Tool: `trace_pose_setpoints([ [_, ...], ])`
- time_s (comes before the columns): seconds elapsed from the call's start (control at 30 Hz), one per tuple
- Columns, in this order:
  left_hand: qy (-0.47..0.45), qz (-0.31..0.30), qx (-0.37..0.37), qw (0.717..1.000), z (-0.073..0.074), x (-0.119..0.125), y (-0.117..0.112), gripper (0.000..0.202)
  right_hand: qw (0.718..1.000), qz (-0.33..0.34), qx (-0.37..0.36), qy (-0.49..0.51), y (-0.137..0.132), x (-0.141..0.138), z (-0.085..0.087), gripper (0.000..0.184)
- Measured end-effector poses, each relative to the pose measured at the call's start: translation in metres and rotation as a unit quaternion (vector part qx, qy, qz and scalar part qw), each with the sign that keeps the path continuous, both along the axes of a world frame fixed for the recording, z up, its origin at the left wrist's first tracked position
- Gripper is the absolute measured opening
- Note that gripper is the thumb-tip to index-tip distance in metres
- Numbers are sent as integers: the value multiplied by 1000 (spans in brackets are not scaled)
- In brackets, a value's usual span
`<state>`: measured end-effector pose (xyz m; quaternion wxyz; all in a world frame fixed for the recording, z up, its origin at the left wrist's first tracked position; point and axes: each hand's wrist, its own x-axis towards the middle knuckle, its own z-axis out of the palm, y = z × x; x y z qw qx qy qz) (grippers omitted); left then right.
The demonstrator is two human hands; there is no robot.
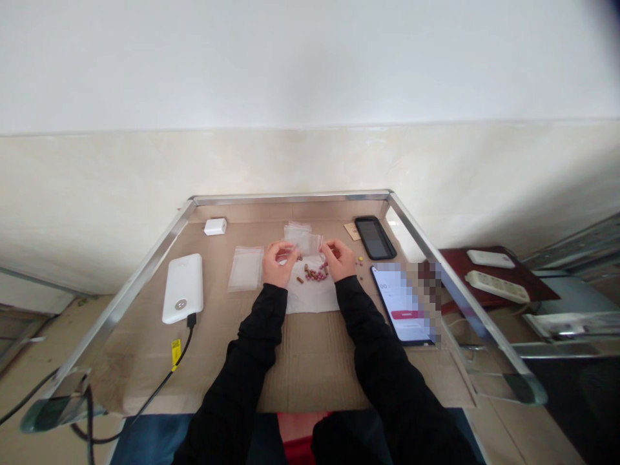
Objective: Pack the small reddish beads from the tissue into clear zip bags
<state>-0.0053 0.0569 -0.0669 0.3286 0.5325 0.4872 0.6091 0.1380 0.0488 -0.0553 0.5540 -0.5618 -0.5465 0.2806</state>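
Between my two hands stretches a small clear zip bag (309, 244). My left hand (279, 263) pinches its left side, and my right hand (340, 258) grips the right edge near the zip strip. Below the bag, several brown and pinkish capsules and pills (314, 274) lie on a white paper sheet (312, 303). Behind the held bag rests another clear zip bag (294, 228). A stack of clear zip bags (245, 270) lies flat just left of my left hand. Whether anything is inside the held bag I cannot tell.
A white power bank (183, 287) with a black cable (186, 342) lies left, a white charger plug (216, 226) behind it. At right are a black phone-like device (374, 237), a lit phone (402, 307) and a few loose pills (360, 259). A metal frame (290, 196) edges the cardboard-covered table.
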Motion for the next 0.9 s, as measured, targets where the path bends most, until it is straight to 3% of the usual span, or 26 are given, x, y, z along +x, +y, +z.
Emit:
trace_pose_setpoints([
  [0.13, -139, -31, -72, 987, -3, -4, 6, 32, 987, 65, -39, 142, 4, -1, -1, 19],
  [0.3, -201, -19, -101, 974, -2, -6, 7, 38, 978, 70, -46, 190, 5, -1, 2, 23],
  [0.4, -214, -18, -105, 971, -2, -6, 7, 40, 980, 72, -39, 181, 4, 0, 3, 26],
  [0.63, -206, -46, -93, 973, -2, -7, 7, 40, 994, 74, -50, 58, 6, -1, -9, 30],
  [0.9, -197, -22, -94, 976, -4, -9, 9, 42, 987, 85, -81, 113, 6, -3, -5, 33],
])
